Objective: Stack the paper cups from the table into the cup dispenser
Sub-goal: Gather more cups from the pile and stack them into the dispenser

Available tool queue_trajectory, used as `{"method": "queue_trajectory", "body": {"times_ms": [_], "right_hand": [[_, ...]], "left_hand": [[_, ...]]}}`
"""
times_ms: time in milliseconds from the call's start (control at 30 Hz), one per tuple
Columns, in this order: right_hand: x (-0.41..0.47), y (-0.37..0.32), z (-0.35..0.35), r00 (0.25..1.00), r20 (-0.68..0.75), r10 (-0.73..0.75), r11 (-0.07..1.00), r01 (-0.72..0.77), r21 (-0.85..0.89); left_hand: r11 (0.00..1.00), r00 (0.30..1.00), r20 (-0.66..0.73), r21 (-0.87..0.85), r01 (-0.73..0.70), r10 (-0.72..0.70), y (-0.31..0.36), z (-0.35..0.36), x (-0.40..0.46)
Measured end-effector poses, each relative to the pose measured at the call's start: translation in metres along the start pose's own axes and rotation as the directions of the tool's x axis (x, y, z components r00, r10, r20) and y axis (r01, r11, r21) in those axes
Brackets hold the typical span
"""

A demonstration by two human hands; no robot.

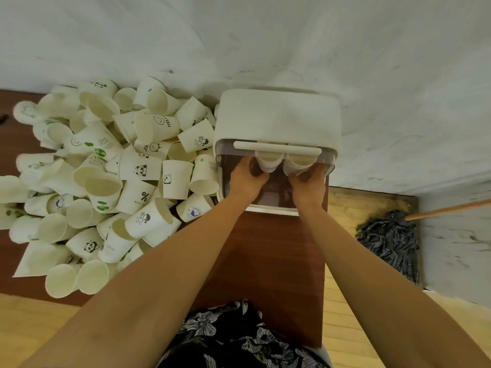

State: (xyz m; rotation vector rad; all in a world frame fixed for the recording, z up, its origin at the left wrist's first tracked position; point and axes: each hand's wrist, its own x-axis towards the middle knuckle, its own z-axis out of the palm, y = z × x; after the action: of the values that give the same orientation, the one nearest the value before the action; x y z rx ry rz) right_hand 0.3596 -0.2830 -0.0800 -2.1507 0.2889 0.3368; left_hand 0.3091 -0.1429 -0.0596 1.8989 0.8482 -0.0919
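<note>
A white cup dispenser [276, 115] stands at the back right of the brown table [268, 256], against the wall. Two stacks of paper cups hang from its underside: a left stack [269, 162] and a right stack [297, 164]. My left hand [245, 179] is under the dispenser, its fingers curled round the left stack. My right hand [308, 181] reaches in the same way and grips the right stack. A big heap of loose paper cups [106, 171], many with printed pandas and logos, covers the table's left side.
A white marbled wall [265, 35] rises right behind the table. A dark mop head [390, 240] with a wooden handle [449, 208] lies on the yellow floor at the right. The table's right edge runs just beside the dispenser.
</note>
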Motion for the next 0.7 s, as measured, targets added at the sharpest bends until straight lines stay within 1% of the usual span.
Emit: {"method": "queue_trajectory", "body": {"times_ms": [100,200,300,367,433,533,633,700], "right_hand": [[-0.016,-0.002,-0.005,1.0,0.015,0.002,0.999,-0.002,0.033],[-0.045,-0.005,-0.011,1.0,0.027,0.008,0.998,-0.009,0.066],[-0.077,-0.011,-0.014,0.998,0.047,-0.04,0.999,0.04,-0.009],[-0.097,-0.016,-0.012,0.992,0.091,-0.086,0.994,0.092,-0.061],[-0.115,-0.021,-0.007,0.978,0.161,-0.131,0.984,0.148,-0.099],[-0.136,-0.024,0.009,0.928,0.344,-0.141,0.967,0.204,-0.155],[-0.153,-0.024,0.029,0.835,0.548,-0.055,0.927,0.247,-0.282],[-0.165,-0.02,0.043,0.798,0.601,0.055,0.915,0.201,-0.35]], "left_hand": [[0.992,1.0,-0.005,0.125,-0.008,0.009,-0.002,-0.007,-0.011],[0.976,0.998,-0.007,0.207,-0.061,0.064,-0.008,-0.018,-0.031],[0.961,0.992,-0.018,0.253,-0.116,0.124,-0.015,-0.033,-0.055],[0.938,0.984,-0.014,0.303,-0.166,0.179,-0.021,-0.046,-0.071],[0.908,0.973,-0.023,0.363,-0.207,0.231,-0.028,-0.062,-0.086],[0.856,0.961,-0.052,0.469,-0.216,0.271,-0.041,-0.09,-0.1],[0.798,0.954,-0.073,0.569,-0.201,0.292,-0.058,-0.122,-0.107],[0.728,0.951,-0.079,0.664,-0.173,0.298,-0.071,-0.141,-0.109]]}}
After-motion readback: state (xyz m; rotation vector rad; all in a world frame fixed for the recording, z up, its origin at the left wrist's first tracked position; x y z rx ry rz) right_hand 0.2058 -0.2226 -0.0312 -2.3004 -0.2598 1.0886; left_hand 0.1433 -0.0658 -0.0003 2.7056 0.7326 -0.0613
